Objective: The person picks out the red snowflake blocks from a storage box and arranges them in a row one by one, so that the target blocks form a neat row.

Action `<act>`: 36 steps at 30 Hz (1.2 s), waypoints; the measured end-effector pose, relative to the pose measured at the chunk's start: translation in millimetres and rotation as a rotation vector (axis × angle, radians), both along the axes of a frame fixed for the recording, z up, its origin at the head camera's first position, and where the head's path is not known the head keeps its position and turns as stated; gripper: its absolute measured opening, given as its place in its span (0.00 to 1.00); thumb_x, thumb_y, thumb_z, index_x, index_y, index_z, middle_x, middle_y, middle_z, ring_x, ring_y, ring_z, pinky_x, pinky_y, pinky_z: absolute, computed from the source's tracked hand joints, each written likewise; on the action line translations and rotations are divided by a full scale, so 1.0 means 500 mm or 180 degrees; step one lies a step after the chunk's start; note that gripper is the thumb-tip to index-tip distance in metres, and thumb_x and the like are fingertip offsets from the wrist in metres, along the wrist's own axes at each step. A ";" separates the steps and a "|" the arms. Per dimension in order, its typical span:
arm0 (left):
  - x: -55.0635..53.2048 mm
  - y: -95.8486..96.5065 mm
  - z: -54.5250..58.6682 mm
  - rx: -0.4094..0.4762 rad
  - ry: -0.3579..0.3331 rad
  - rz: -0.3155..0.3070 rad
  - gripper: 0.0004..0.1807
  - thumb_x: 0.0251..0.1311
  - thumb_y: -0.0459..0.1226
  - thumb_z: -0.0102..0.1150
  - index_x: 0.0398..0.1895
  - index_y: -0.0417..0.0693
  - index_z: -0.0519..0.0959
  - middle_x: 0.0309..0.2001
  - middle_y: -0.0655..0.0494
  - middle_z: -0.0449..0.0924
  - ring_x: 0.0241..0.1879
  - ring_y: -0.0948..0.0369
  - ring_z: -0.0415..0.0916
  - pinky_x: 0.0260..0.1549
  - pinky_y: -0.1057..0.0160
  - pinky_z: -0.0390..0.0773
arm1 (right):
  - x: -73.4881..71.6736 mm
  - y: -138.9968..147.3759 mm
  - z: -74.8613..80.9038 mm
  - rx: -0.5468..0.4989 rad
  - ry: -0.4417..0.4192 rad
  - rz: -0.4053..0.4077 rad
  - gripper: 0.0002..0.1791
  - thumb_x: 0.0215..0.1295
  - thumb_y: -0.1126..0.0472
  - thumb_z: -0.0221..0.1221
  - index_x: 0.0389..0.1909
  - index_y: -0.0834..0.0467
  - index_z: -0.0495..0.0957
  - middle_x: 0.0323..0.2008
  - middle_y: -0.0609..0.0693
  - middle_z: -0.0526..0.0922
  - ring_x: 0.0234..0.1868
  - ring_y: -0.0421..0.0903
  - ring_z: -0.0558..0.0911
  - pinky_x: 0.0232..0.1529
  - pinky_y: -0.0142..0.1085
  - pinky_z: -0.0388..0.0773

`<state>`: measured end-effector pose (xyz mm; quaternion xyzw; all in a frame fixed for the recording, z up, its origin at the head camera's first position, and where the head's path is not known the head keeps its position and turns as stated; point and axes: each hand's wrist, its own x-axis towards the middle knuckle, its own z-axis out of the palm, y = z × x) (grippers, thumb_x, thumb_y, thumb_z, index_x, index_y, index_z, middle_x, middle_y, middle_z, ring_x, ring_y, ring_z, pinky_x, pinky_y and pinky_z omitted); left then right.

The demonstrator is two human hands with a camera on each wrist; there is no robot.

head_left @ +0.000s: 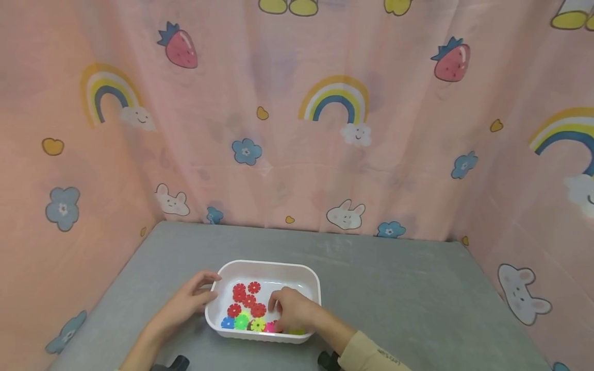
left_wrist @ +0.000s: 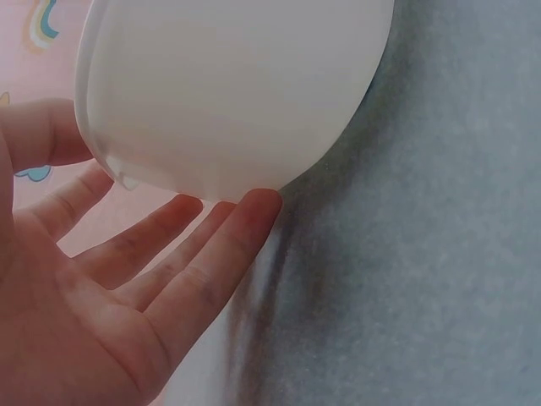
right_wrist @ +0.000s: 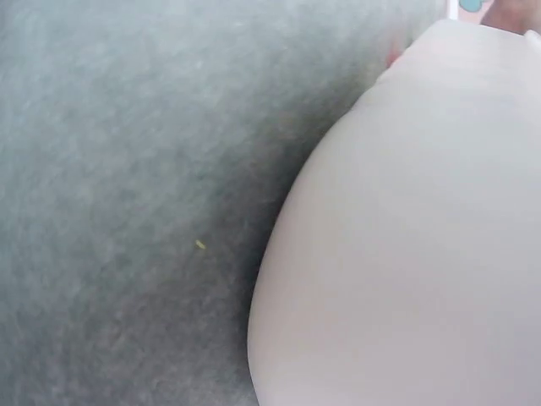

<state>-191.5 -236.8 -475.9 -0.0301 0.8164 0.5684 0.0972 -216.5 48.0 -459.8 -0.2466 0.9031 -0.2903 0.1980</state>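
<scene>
A white plastic tray (head_left: 278,272) holds small notched snowflake discs. Several red discs (head_left: 239,296) lie loosely in its middle and left part. Along the near wall sit a blue disc (head_left: 227,322), a green disc (head_left: 242,321), a yellow disc (head_left: 258,324) and a pink disc (head_left: 270,326). My left hand (head_left: 185,298) touches the tray's left end, its fingers fairly straight against the outer wall in the left wrist view. Inside the tray, my right hand (head_left: 294,310) reaches down with bent fingers at the right of the discs. Its fingertips are partly hidden, so any disc between them cannot be made out.
The tray stands on a grey table (head_left: 394,299). A pink patterned curtain (head_left: 287,196) encloses the back and both sides. Two dark objects, a left one (head_left: 178,363) and a right one (head_left: 327,360), show at the bottom edge. One tiny yellow speck (right_wrist: 200,244) lies on the grey surface.
</scene>
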 end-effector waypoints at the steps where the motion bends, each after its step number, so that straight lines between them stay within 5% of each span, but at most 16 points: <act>1: 0.000 0.000 -0.001 0.0000 -0.0001 0.0004 0.25 0.66 0.43 0.65 0.63 0.49 0.72 0.68 0.41 0.68 0.59 0.46 0.76 0.50 0.44 0.81 | 0.001 0.000 -0.001 0.0021 0.0061 0.0042 0.16 0.45 0.64 0.76 0.32 0.52 0.78 0.28 0.45 0.72 0.30 0.39 0.70 0.36 0.32 0.69; 15: -0.003 0.003 -0.002 0.0081 0.0007 -0.0062 0.23 0.68 0.41 0.63 0.63 0.47 0.71 0.68 0.39 0.67 0.60 0.44 0.75 0.49 0.44 0.82 | -0.009 0.008 -0.002 0.0267 0.0110 0.0324 0.15 0.51 0.64 0.75 0.33 0.49 0.78 0.29 0.43 0.72 0.32 0.38 0.71 0.38 0.31 0.71; 22: 0.000 0.002 0.002 0.0061 0.0019 -0.0076 0.23 0.68 0.41 0.62 0.63 0.47 0.71 0.69 0.38 0.67 0.60 0.44 0.75 0.50 0.44 0.82 | -0.007 0.000 -0.002 0.0278 0.0094 0.0244 0.13 0.53 0.64 0.74 0.32 0.49 0.79 0.28 0.43 0.72 0.31 0.38 0.71 0.37 0.32 0.71; 26: 0.002 0.002 0.001 0.0037 0.0014 -0.0051 0.24 0.68 0.43 0.63 0.63 0.48 0.71 0.69 0.39 0.66 0.60 0.44 0.75 0.51 0.45 0.81 | -0.007 -0.002 -0.002 0.0234 0.0068 0.0143 0.14 0.53 0.63 0.75 0.33 0.49 0.79 0.29 0.43 0.72 0.32 0.39 0.72 0.37 0.32 0.71; 36: 0.005 0.001 0.001 0.0042 0.0013 -0.0062 0.25 0.67 0.44 0.64 0.64 0.48 0.70 0.70 0.39 0.66 0.61 0.43 0.74 0.51 0.44 0.81 | -0.007 -0.003 -0.004 0.0314 0.0165 0.0385 0.13 0.50 0.62 0.74 0.31 0.48 0.79 0.27 0.42 0.72 0.29 0.37 0.71 0.34 0.30 0.70</act>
